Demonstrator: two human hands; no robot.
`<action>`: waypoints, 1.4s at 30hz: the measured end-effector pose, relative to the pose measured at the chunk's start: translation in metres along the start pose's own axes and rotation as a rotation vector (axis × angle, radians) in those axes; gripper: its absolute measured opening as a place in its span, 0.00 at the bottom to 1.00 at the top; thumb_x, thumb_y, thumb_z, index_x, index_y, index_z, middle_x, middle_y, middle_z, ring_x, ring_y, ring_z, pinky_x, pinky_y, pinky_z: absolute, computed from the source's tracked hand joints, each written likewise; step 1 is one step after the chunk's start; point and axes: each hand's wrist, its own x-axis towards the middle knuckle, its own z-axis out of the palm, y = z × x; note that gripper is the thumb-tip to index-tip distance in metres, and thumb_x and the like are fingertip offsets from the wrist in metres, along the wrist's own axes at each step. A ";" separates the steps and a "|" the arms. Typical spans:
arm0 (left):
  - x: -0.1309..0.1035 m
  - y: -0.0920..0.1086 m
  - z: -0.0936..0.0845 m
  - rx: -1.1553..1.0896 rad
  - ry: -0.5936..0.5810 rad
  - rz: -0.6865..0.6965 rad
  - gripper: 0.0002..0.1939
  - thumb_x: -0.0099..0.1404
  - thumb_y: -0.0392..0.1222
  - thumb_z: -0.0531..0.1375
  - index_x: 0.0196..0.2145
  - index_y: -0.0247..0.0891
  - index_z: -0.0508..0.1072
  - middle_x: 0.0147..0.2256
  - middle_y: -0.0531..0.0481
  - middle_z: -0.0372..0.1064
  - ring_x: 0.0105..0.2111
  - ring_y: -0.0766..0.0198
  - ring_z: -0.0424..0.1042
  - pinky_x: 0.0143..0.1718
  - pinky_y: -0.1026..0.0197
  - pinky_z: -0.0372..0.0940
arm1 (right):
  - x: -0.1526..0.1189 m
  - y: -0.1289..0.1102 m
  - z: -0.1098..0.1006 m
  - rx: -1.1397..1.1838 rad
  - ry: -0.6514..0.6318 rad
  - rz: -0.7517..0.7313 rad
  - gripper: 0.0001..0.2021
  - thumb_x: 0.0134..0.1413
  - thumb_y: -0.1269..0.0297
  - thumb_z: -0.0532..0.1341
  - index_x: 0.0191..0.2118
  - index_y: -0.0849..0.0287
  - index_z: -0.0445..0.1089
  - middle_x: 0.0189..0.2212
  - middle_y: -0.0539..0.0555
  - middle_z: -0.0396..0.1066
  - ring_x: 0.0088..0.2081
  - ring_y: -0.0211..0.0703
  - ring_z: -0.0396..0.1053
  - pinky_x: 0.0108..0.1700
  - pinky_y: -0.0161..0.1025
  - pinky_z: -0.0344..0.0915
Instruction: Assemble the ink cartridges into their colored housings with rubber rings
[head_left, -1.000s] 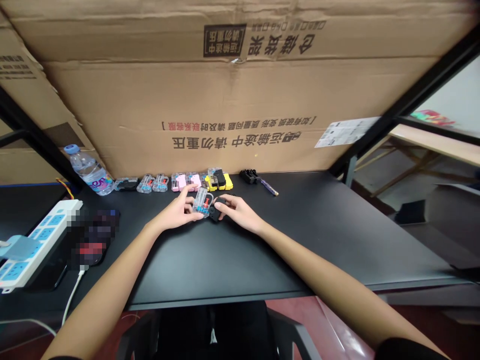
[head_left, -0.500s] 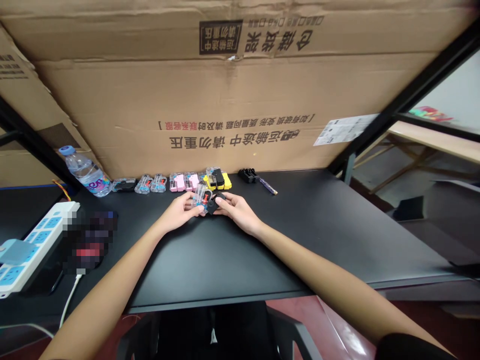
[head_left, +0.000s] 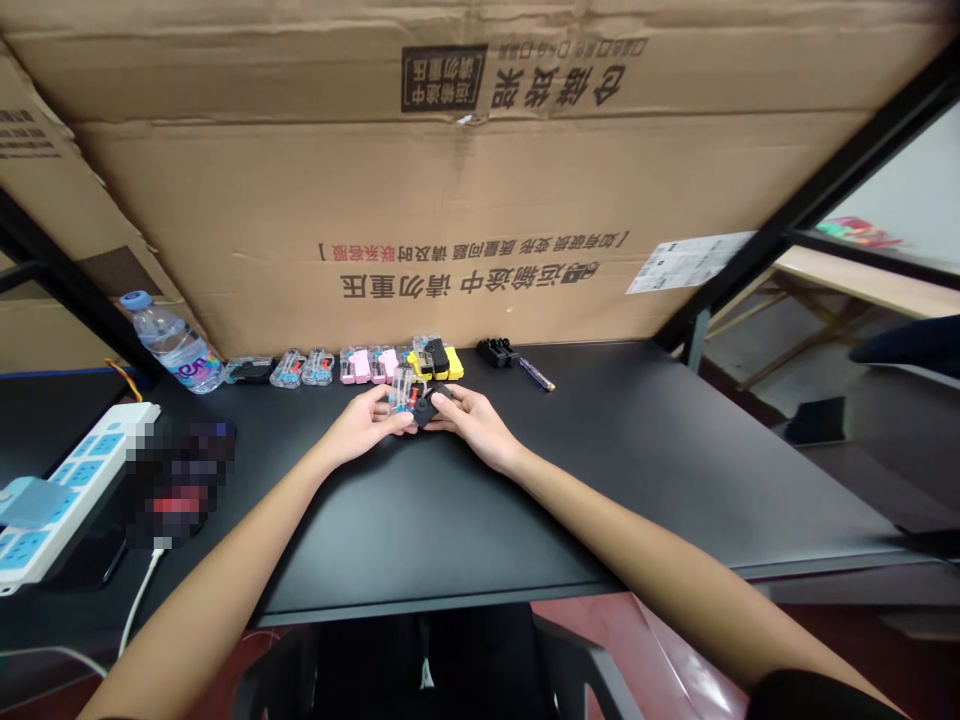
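Strip (head_left: 82, 480), bottle (head_left: 174, 348) and 2 pink pieces (head_left: 358, 366) sat left on worktop (head_left: 420, 540). Left hand (head_left: 364, 424) kept a narrow grip on clear case (head_left: 400, 388), near worktop's back; right hand (head_left: 480, 425) gripped black part (head_left: 424, 410) at case's right. Pen (head_left: 537, 374) lay farther right.

A clear case (head_left: 400, 392), blue and red inside, is held just beside a black piece (head_left: 424, 409).

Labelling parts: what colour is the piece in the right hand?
Black; the piece shows best in the head view.
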 end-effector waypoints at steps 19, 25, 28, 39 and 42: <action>-0.003 0.002 -0.002 0.000 -0.033 0.009 0.26 0.69 0.55 0.70 0.54 0.37 0.69 0.47 0.39 0.81 0.47 0.50 0.84 0.48 0.49 0.77 | 0.001 0.006 -0.001 -0.165 0.067 -0.049 0.26 0.51 0.46 0.77 0.47 0.59 0.75 0.32 0.51 0.76 0.36 0.48 0.79 0.47 0.50 0.80; -0.004 0.008 -0.003 0.094 -0.096 0.008 0.26 0.71 0.60 0.66 0.51 0.33 0.73 0.46 0.35 0.82 0.44 0.50 0.85 0.45 0.51 0.76 | -0.001 0.004 0.002 -0.169 0.077 -0.087 0.24 0.53 0.46 0.76 0.47 0.58 0.77 0.40 0.55 0.81 0.41 0.48 0.79 0.50 0.48 0.78; -0.005 0.007 -0.002 0.108 -0.119 -0.013 0.27 0.70 0.62 0.66 0.49 0.32 0.74 0.45 0.34 0.83 0.43 0.49 0.85 0.43 0.52 0.76 | -0.001 0.004 0.001 -0.198 0.092 -0.069 0.23 0.52 0.44 0.76 0.41 0.58 0.75 0.33 0.52 0.78 0.37 0.47 0.78 0.47 0.48 0.78; -0.004 0.014 -0.006 -0.039 -0.061 -0.029 0.26 0.69 0.60 0.68 0.51 0.33 0.75 0.45 0.35 0.83 0.44 0.48 0.85 0.43 0.52 0.77 | -0.003 0.000 0.002 -0.034 0.132 -0.051 0.25 0.53 0.45 0.76 0.48 0.57 0.76 0.43 0.57 0.80 0.43 0.49 0.78 0.47 0.48 0.80; -0.004 0.013 -0.008 -0.060 -0.018 -0.023 0.27 0.68 0.59 0.69 0.52 0.33 0.75 0.45 0.34 0.83 0.43 0.49 0.85 0.43 0.53 0.77 | -0.002 -0.002 0.002 -0.012 0.141 -0.044 0.26 0.51 0.44 0.76 0.48 0.57 0.76 0.43 0.57 0.81 0.43 0.48 0.79 0.47 0.47 0.80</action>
